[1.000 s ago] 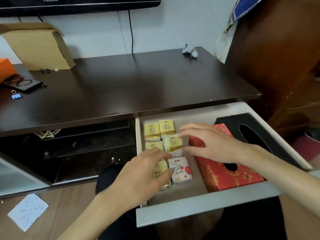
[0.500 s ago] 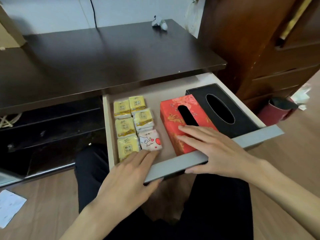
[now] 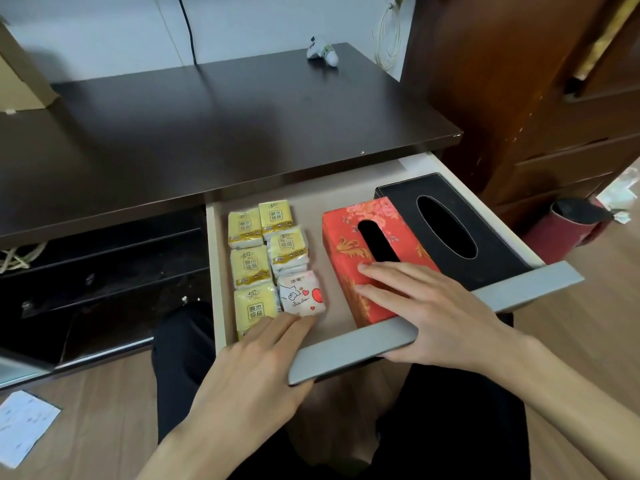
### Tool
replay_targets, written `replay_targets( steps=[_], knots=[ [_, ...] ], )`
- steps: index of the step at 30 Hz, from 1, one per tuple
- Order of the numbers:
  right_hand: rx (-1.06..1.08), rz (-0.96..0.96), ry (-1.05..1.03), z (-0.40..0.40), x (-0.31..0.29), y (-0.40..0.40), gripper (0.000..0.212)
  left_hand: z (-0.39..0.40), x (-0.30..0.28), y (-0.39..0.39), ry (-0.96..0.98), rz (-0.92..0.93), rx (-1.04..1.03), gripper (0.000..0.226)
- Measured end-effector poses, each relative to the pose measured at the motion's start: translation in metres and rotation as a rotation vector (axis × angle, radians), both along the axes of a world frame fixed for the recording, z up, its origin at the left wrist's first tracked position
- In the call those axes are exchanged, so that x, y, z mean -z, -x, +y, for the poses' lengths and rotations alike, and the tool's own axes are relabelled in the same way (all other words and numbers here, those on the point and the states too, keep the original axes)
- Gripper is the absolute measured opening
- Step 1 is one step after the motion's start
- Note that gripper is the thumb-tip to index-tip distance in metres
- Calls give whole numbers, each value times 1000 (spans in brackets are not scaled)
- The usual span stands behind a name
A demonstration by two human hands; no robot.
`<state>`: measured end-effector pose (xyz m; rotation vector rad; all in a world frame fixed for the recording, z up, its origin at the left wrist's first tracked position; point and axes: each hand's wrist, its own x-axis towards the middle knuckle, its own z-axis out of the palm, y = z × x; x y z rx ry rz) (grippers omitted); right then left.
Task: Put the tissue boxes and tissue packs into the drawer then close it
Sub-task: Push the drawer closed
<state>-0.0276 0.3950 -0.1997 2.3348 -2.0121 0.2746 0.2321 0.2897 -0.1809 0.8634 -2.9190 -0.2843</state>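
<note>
The drawer stands pulled out, its grey front panel [image 3: 349, 351] nearest me. Inside on the left lie several yellow tissue packs [image 3: 250, 266] in two rows, with a white heart-print pack [image 3: 302, 295] at the front. A red floral tissue box [image 3: 346, 244] sits in the middle and a black tissue box [image 3: 495, 270] on the right. My left hand [image 3: 256, 368] grips the panel's left end, fingertips touching the front packs. My right hand [image 3: 433, 313] grips the panel's middle, its fingers lying on the red box.
The dark desk top [image 3: 242, 126] overhangs the drawer's back and carries a small white object [image 3: 322, 51] and a cardboard box [image 3: 20, 81]. A wooden cabinet [image 3: 519, 81] and a red cup [image 3: 568, 226] stand at the right. A paper sheet [image 3: 24, 424] lies on the floor.
Both hands have left the tissue packs and come back to the drawer's front panel, taking hold of it. The view has swung right and down.
</note>
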Motion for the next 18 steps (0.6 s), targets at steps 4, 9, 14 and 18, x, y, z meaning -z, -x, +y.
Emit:
replay_targets(
  steps=[4,9,14,18],
  knots=[
    [-8,22,20,-9,1,6,84,-8,3,5,9,31,-3,65],
    [17,6,17,-34,0,14,83,-30,5,14,48,90,-18,56],
    [21,6,40,-60,3,24,82,-56,14,20,127,149,-8,55],
    [31,28,117,-84,7,32,81,-82,22,26,242,218,-45,57]
  ],
)
